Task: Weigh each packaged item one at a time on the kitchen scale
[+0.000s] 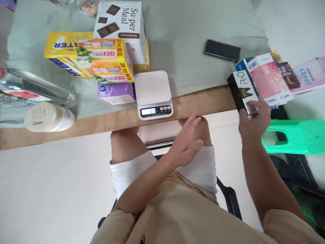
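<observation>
The right hand (254, 120) grips a black-and-white box (242, 91) at the worktop's (203, 100) wooden front edge, fingers pinching its near end beside a pink box (269, 79). The left hand (186, 142) hovers over the lap, fingers spread, empty. A scale (153, 93) sits at the edge, with bare worktop between it and the boxes.

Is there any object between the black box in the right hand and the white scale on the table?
Nothing visible. The right hand holds the black box at the table edge; the wood strip toward the white scale is bare. The left hand hovers lower, over the knee.
</observation>
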Demonstrator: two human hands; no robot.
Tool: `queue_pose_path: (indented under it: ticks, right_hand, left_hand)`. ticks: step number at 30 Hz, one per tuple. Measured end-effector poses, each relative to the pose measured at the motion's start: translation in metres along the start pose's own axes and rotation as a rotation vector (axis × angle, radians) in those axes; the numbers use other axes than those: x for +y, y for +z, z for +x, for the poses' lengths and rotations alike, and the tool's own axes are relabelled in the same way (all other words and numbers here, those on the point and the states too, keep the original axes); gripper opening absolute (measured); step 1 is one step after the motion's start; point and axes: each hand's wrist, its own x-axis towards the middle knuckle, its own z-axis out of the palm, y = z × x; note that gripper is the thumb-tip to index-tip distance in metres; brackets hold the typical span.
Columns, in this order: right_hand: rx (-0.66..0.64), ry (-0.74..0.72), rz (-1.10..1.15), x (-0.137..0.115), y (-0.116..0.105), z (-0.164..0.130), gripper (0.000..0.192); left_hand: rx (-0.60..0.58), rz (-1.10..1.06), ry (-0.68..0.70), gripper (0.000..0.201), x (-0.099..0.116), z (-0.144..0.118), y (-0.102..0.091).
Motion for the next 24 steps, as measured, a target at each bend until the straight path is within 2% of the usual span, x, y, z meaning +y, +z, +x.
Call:
queue_pose_path:
  ticks: [4, 7, 11, 18, 21, 24]
  right_hand:
    - [-0.053, -0.006, -0.149, 0.015, -0.001, 0.019, 0.033]
    - [-0.089, -0.047, -0.263, 0.019, 0.002, 0.021, 0.043]
    - [-0.125, -0.103, -0.372, 0.023, 0.005, 0.02, 0.044]
    - [-0.078, -0.131, -0.486, 0.036, 0.012, 0.032, 0.05]
    - [-0.021, -0.305, -0.418, 0.033, 0.017, 0.017, 0.054]
    - [-0.038, -0.5, -0.22, 0.001, 0.031, -0.023, 0.045]
  left_hand:
    - [-0.017, -0.003, -0.017, 0.072, -0.001, -0.005, -0.003]
    - [-0.035, -0.018, -0.027, 0.07, 0.001, -0.006, -0.007]
    - [-0.031, -0.031, -0.016, 0.067, 0.003, -0.006, -0.01]
    - [-0.007, 0.005, -0.03, 0.061, 0.007, -0.009, -0.013]
    - [0.047, 0.048, -0.005, 0.061, 0.006, -0.013, -0.021]
    - [0.147, 0.092, 0.024, 0.058, 0.001, -0.019, -0.042]
